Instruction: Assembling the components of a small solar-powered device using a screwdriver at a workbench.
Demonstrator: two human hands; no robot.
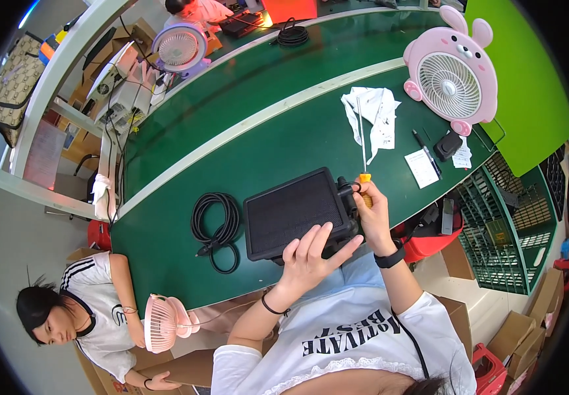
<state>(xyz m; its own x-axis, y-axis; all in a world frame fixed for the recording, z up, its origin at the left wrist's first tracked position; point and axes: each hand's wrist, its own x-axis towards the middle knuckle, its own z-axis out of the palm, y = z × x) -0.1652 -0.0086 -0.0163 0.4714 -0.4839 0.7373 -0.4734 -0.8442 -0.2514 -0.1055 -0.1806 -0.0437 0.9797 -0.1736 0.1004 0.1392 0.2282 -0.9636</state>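
Observation:
A black rectangular box-like device [294,210] with a mesh-textured top lies near the front edge of the green bench. My left hand [307,260] rests on its near side, fingers stretched over the edge. At the box's right side, my right hand [373,217] is closed round the yellow handle of a long screwdriver [363,158], whose shaft points away from me over a crumpled white cloth [373,118]. A black cable or fitting by the box's right end is partly hidden by my fingers. To the left lies a coiled black cable [215,224].
A pink rabbit-shaped fan [449,85] stands at the far right, near a paper slip [422,168], a pen [427,155] and a small black object [448,145]. A person [93,303] sits at the left by a small pink fan [161,322]. A green crate [508,224] stands right.

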